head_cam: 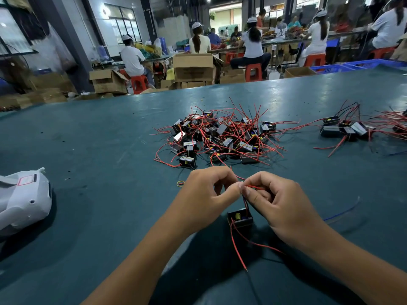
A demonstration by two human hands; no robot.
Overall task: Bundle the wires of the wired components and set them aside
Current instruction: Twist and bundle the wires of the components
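- Nearest the camera, two bare forearms reach over the dark teal bench (92,150), and loose red wire ends (239,249) trail toward the viewer below the hands.
- A small black wired component (240,217) hangs just under the hands, its yellow part facing up — whether it touches the bench I cannot tell.
- The left hand (206,194) has its fingers curled, thumb and fingertip pinching the component's red wires (253,186) where the two hands meet.
- The right hand (277,201) is curled too, pinching the same wires from the other side; thumb tips nearly touch.
- A yellow rubber band (180,183) lies flat on the bench just left of the left hand.
- At the left edge sits a white plastic housing (24,199) with a red-outlined panel.
- Beyond the hands, mid-bench, a tangled pile of components (220,137) spreads out with red wires sticking in all directions.
- Farther right, a smaller group of components (345,128) lies apart from the pile.
- Past the bench — cardboard boxes (193,67) and seated workers (255,45) on red stools.
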